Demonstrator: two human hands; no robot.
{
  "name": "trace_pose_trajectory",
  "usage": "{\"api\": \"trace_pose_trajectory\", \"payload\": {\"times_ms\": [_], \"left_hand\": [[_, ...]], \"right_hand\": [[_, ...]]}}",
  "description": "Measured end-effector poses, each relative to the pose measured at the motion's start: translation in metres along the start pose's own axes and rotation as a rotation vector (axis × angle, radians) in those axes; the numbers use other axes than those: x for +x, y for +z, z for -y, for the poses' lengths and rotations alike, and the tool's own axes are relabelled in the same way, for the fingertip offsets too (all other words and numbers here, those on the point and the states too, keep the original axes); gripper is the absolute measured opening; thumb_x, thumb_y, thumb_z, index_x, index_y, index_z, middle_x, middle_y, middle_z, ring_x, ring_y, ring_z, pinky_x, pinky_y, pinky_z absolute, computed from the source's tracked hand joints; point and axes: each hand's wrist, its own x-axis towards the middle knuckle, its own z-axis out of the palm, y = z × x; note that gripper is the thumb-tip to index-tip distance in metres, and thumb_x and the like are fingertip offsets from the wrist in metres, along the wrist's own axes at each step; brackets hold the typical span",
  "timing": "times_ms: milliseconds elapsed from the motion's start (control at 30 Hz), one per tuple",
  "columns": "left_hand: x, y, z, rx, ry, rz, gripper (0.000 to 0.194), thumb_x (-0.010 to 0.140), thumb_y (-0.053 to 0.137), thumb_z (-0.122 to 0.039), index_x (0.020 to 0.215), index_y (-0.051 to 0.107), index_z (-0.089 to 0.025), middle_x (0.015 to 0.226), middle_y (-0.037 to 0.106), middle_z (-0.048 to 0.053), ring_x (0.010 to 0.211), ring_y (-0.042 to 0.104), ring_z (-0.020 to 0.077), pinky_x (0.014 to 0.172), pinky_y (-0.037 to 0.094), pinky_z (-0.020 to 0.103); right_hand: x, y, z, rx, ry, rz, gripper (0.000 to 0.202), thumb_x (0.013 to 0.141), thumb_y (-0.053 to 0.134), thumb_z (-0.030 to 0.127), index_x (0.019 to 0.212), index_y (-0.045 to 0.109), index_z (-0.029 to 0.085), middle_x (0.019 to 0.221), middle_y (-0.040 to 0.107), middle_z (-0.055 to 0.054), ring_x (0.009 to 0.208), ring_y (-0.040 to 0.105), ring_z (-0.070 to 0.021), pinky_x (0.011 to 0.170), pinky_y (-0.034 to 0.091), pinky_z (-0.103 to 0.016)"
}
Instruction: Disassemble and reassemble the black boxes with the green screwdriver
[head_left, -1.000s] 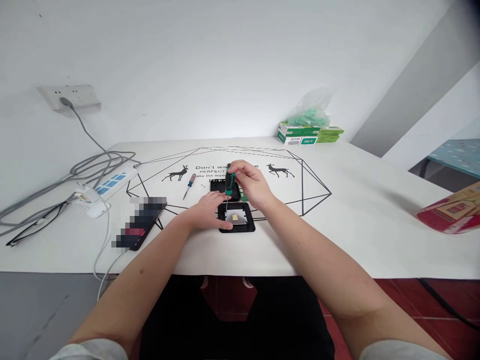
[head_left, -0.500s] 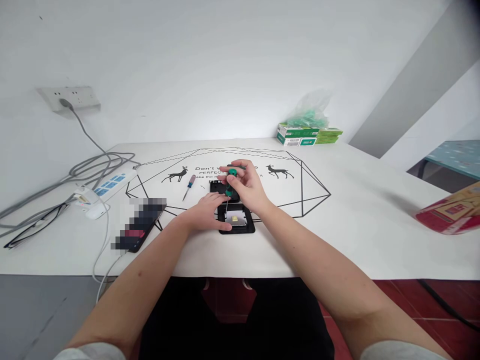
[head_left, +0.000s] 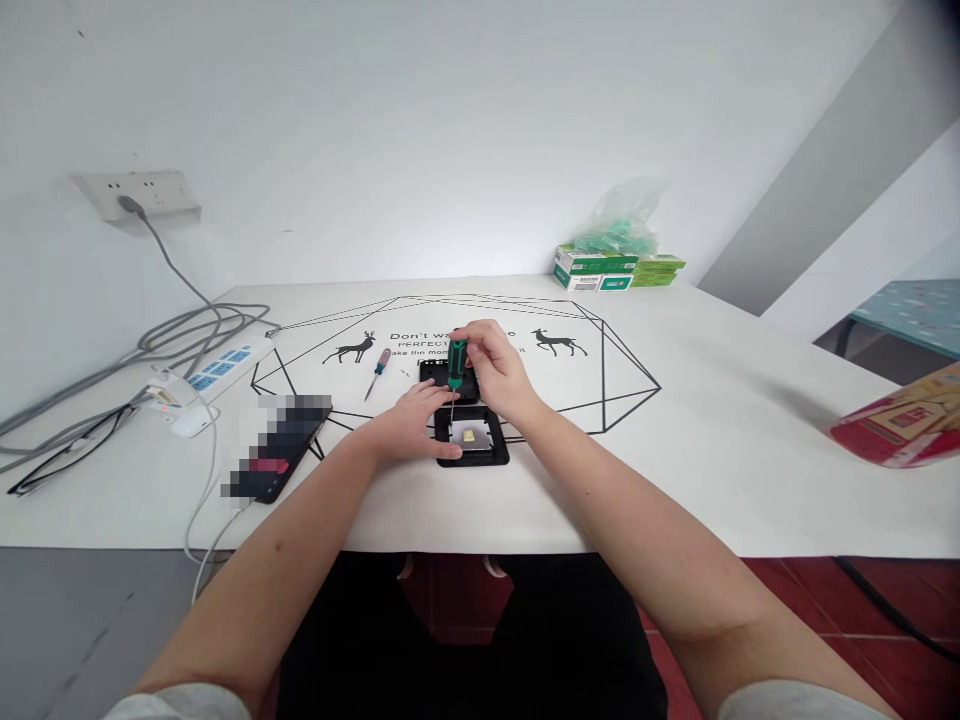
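My right hand [head_left: 495,368] is closed around a green-and-black screwdriver [head_left: 456,368], which stands nearly upright with its shaft pointing down at the upper left part of a black device [head_left: 495,455]. Inside the device's frame is a silvery panel with a small yellowish square [head_left: 469,436]. My left hand [head_left: 412,420] has its fingers spread, the thumb and fingertips resting on the device's left side. Just behind lies a second black part [head_left: 429,372], partly covered by my hands. A smaller screwdriver [head_left: 378,373] lies on the table to the left.
On the left are a phone [head_left: 296,455], a white power strip [head_left: 225,370], glasses [head_left: 71,450] and coiled grey cables [head_left: 161,350]. Green and white boxes [head_left: 596,263] under a plastic bag [head_left: 622,225] stand at the back. A red package [head_left: 900,425] sits at the right.
My right hand's fingers have shifted around the green screwdriver's handle, which now stands more upright and shows more fully. My left hand has stayed on the device.
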Motion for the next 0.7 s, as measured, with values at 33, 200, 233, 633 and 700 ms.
{"api": "trace_pose_trajectory", "payload": {"times_ms": [33,200,233,633,700], "left_hand": [[0.000,0.000,0.000,0.002,-0.001,0.006,0.104,0.078,0.085,-0.075,0.164,0.053,-0.027,0.178,0.042,0.013,0.171,0.016,0.0479,0.137,0.025,0.067],[0.000,0.000,0.001,-0.002,-0.016,0.016,0.105,0.078,0.085,-0.074,0.165,0.051,-0.026,0.178,0.041,0.013,0.171,0.014,0.0471,0.137,0.025,0.066],[0.000,0.000,0.001,-0.004,-0.011,0.011,0.105,0.078,0.085,-0.074,0.165,0.052,-0.026,0.178,0.041,0.013,0.171,0.016,0.0472,0.136,0.026,0.066],[0.000,-0.001,0.000,0.003,0.019,0.008,0.102,0.080,0.084,-0.073,0.164,0.053,-0.024,0.176,0.043,0.017,0.169,0.020,0.0485,0.135,0.026,0.067],[0.000,-0.002,-0.001,0.000,0.005,0.016,0.103,0.079,0.084,-0.074,0.164,0.052,-0.024,0.177,0.041,0.016,0.171,0.016,0.0490,0.135,0.026,0.068]], "right_hand": [[0.000,0.000,0.002,0.011,0.015,0.004,0.029,0.110,0.052,0.047,0.109,0.074,0.028,0.117,0.067,-0.008,0.107,0.065,-0.0255,0.099,0.058,-0.050],[-0.003,0.002,0.013,0.145,0.146,0.006,0.024,0.106,0.060,0.050,0.112,0.069,0.029,0.119,0.077,-0.006,0.112,0.070,-0.0240,0.100,0.058,-0.047],[-0.004,0.003,0.014,0.174,0.156,0.007,0.024,0.104,0.064,0.052,0.112,0.067,0.029,0.121,0.078,-0.006,0.115,0.070,-0.0241,0.102,0.058,-0.047],[-0.008,0.004,0.017,0.320,0.238,0.126,0.030,0.104,0.065,0.052,0.125,0.057,0.033,0.147,0.072,-0.006,0.117,0.076,-0.0230,0.111,0.060,-0.052],[-0.008,0.002,0.019,0.253,0.202,0.133,0.028,0.107,0.059,0.050,0.129,0.062,0.033,0.147,0.071,-0.006,0.128,0.072,-0.0252,0.118,0.056,-0.054]]}}
